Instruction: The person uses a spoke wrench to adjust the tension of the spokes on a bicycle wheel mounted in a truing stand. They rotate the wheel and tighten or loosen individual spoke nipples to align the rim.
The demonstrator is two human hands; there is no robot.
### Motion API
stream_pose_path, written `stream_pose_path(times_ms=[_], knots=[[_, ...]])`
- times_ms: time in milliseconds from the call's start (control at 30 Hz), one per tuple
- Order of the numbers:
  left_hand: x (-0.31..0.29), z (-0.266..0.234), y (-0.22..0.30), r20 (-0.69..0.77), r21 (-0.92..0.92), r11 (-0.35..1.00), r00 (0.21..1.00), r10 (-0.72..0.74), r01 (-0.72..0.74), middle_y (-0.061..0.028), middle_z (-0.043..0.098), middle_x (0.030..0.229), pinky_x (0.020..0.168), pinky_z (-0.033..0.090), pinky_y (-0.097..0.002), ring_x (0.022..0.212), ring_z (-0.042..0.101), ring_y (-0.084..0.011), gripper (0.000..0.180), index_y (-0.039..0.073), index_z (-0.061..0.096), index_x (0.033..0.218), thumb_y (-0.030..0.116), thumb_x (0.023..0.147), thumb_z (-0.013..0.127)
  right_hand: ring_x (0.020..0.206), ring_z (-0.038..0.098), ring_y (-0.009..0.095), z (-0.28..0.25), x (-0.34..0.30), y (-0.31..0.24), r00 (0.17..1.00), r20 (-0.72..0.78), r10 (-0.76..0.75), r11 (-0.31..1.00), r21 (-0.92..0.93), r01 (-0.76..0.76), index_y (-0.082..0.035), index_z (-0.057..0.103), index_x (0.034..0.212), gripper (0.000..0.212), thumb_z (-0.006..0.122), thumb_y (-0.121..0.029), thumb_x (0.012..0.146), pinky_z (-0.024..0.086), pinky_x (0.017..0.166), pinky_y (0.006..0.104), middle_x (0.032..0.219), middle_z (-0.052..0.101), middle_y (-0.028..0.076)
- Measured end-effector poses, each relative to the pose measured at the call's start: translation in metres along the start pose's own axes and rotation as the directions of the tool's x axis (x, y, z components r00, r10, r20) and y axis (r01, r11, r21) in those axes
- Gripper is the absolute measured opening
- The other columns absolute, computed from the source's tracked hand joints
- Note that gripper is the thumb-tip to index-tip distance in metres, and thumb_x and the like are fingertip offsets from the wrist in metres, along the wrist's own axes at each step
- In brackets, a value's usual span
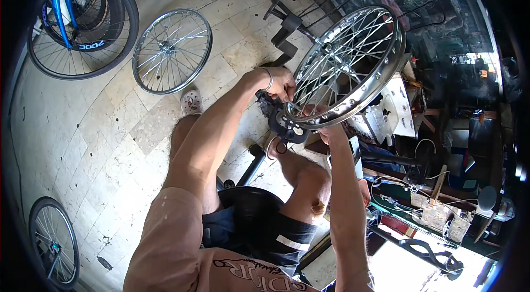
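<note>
A silver spoked bicycle wheel [393, 71] without a tyre is held by its axle in a dark metal wheel stand [287, 32] in front of me. My left hand [280, 83] is closed in a pinch at the rim's near left edge, beside the spoke ends. What its fingertips hold is too small to tell. My right hand [330, 129] grips the near lower edge of the rim, its fingers reaching up among the spokes and partly hidden by the rim. Just below the rim, between my hands, is a dark rounded part of the stand [287, 129].
A bare spoked wheel [205, 60] lies on the tiled floor [121, 143] to the left. Beyond it are a tyred wheel [132, 21] and a blue fork [58, 10]. Another wheel [36, 225] is at lower left. Cluttered shelves and a workbench [436, 203] line the right.
</note>
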State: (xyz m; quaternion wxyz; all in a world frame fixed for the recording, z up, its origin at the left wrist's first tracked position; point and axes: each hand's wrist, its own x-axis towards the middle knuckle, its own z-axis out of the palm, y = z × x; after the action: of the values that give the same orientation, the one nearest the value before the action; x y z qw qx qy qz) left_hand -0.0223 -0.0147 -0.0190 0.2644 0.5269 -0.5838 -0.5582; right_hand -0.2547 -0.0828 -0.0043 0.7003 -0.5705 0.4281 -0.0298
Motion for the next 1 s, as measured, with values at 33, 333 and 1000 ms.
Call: stream_pose_path(times_ms=[33, 333, 1000], knots=[[0.001, 0.002, -0.004, 0.000, 0.004, 1.000, 1.000, -0.008, 0.008, -0.0029, 0.063, 0.068, 0.047, 0.041, -0.0259, 0.053, 0.052, -0.0085, 0.011, 0.005, 0.067, 0.082, 0.003, 0.072, 0.068, 0.076, 0.058, 0.009, 0.003, -0.003, -0.002, 1.000, -0.001, -0.001, 1.000, 0.007, 0.001, 0.000, 0.064, 0.094, 0.020, 0.069, -0.011, 0.078, 0.045, 0.065, 0.0228, 0.083, 0.064, 0.002], [0.021, 0.017, -0.020, -0.032, 0.021, 0.992, 0.991, 0.129, -0.128, -0.0060, 0.066, 0.073, 0.060, 0.046, -0.0293, 0.069, 0.061, -0.0135, 0.019, 0.004, 0.066, 0.081, -0.003, 0.064, 0.069, 0.067, 0.060, 0.011, 0.001, 0.002, 0.010, 0.990, -0.140, -0.018, 0.999, 0.025, 0.021, -0.002, 0.065, 0.085, 0.014, 0.069, -0.006, 0.072, 0.046, 0.060, 0.0228, 0.076, 0.065, 0.005], [0.007, 0.017, 0.017, -0.142, 0.250, 0.968, 0.988, 0.060, -0.023, -0.0072, 0.066, 0.070, 0.061, 0.046, -0.0336, 0.067, 0.062, -0.0213, 0.016, 0.007, 0.067, 0.078, 0.007, 0.064, 0.075, 0.073, 0.063, 0.014, -0.011, 0.006, 0.010, 0.999, -0.039, -0.014, 0.993, 0.117, 0.018, 0.001, 0.062, 0.093, 0.023, 0.069, -0.005, 0.072, 0.050, 0.063, 0.0249, 0.084, 0.066, 0.008]])
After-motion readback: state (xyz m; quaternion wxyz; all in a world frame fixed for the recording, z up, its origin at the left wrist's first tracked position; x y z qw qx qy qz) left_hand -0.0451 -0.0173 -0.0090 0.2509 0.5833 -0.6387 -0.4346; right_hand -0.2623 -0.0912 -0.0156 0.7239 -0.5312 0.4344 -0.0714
